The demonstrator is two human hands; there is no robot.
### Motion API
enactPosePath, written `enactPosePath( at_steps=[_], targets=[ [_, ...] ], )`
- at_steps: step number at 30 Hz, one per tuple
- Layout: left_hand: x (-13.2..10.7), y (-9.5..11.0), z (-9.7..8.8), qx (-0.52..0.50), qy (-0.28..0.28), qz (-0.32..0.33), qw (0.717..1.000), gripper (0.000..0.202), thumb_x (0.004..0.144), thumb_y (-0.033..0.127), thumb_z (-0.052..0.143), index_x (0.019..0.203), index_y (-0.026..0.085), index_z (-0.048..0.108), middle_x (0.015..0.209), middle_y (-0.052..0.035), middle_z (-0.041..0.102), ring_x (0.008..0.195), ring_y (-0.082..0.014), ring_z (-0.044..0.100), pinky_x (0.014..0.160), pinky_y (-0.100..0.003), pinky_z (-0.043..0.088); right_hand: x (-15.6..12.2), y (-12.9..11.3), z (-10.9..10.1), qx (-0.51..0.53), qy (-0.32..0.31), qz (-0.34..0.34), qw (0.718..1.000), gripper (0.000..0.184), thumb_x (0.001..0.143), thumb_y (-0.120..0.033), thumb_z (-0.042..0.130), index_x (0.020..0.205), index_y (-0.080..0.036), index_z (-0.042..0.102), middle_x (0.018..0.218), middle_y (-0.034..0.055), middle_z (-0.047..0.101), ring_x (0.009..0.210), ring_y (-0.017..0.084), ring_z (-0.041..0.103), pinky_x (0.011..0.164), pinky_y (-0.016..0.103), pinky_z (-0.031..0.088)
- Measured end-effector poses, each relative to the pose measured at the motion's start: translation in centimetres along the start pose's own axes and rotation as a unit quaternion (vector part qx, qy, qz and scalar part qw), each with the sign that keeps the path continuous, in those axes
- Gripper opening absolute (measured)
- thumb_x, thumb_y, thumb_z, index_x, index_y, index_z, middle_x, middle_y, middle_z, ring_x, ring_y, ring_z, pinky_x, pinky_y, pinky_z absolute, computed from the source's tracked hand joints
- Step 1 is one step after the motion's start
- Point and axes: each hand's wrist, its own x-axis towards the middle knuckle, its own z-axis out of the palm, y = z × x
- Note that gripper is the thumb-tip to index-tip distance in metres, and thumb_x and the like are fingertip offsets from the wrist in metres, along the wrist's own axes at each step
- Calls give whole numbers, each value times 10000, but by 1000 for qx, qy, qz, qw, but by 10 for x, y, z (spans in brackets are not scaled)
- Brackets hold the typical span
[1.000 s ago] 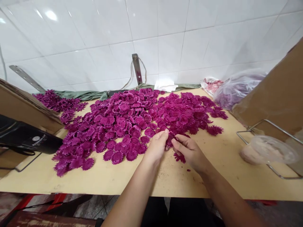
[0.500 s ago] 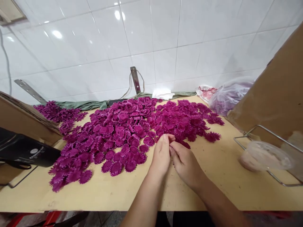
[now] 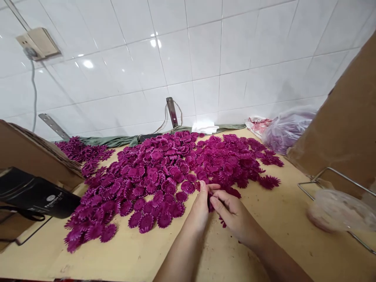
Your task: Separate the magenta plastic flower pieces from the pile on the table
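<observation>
My left hand (image 3: pixel 202 204) and my right hand (image 3: pixel 233 211) meet over the table in front of the flower heap. Between them a purple flower piece (image 3: pixel 210 205) shows in part, most of it covered by fingers. The left hand holds it with the thumb raised and the fingers curled behind. From the other side, the right thumb and fingers close on it. More purple (image 3: pixel 223 222) peeks out below the right hand. Around and beyond the hands spreads a large heap of frilled purple flower pieces (image 3: pixel 152 172), the nearest ones just past my fingertips.
A black cup (image 3: pixel 38 194) and cardboard (image 3: pixel 35 152) stand at left. On the right are a cardboard panel (image 3: pixel 337 117), a wire stand (image 3: pixel 331 172), a clear plastic container (image 3: pixel 342 209) and a plastic bag (image 3: pixel 289 131). Green cloth (image 3: pixel 108 141) runs along the tiled wall.
The view has tilted upward, so everything sits lower. My hands have come slightly apart at the fingers, and the purple piece between them now shows.
</observation>
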Motion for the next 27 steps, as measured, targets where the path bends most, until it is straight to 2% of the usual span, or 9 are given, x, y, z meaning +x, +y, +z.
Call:
enactPosePath(
  at_steps=[3,5,7,9,13,17,21,24,27],
  targets=[
    [-5,-1,-1,42,-18,77,996,532,685,626,551,908,156,660,998,-97,669,1027,-252,551,943,-369,369,1,4,-6,-62,81,32,994,220,828,-366,416,714,-207,515,648,10,552,639,168,533,593,279,423],
    [-9,1,-1,69,-32,110,991,395,662,499,655,866,162,664,940,-79,674,986,-239,559,921,-351,382,2,4,-8,-100,118,45,987,235,813,-383,426,686,-207,514,621,12,551,616,174,535,582,291,423],
    [-10,2,-1,78,-6,128,989,307,651,424,681,806,161,648,811,-52,664,855,-204,577,827,-319,425,2,2,-7,-120,128,42,984,244,805,-390,428,667,-205,506,624,19,555,609,176,542,586,305,433],
    [-9,2,-3,78,37,138,987,269,666,418,657,718,159,607,678,-18,613,687,-155,547,688,-277,439,2,-1,-4,-117,135,38,983,223,793,-394,446,697,-202,506,662,29,565,621,176,558,597,314,454],
    [-5,0,-8,100,66,141,983,336,652,479,640,611,170,513,536,31,496,515,-100,427,519,-231,355,1,-5,-2,-106,164,21,980,259,760,-392,501,910,-185,544,820,65,577,690,178,583,629,327,499],
    [0,-7,-11,75,75,122,987,440,610,587,626,570,191,439,455,74,380,445,-80,328,455,-224,284,2,-6,-3,-125,116,16,985,369,761,-333,504,1093,-178,541,947,90,577,811,198,582,741,377,499],
    [2,-9,-12,21,73,84,994,499,544,637,647,581,190,429,458,87,351,441,-73,313,437,-215,273,4,-7,0,-71,48,70,994,384,771,-329,496,1113,-160,542,1013,105,608,905,212,590,826,392,480],
    [2,-8,-12,18,52,89,995,481,531,607,681,587,174,477,469,78,396,456,-74,352,467,-214,315,6,-4,0,-14,16,82,996,338,776,-287,477,1083,-166,549,1013,95,631,904,196,612,820,358,491],
    [0,-9,-14,38,27,98,994,388,582,512,704,680,151,600,600,11,561,598,-121,502,598,-239,405,7,0,0,-39,42,54,997,266,761,-210,455,991,-172,584,961,82,644,889,190,618,818,347,485]
  ],
)
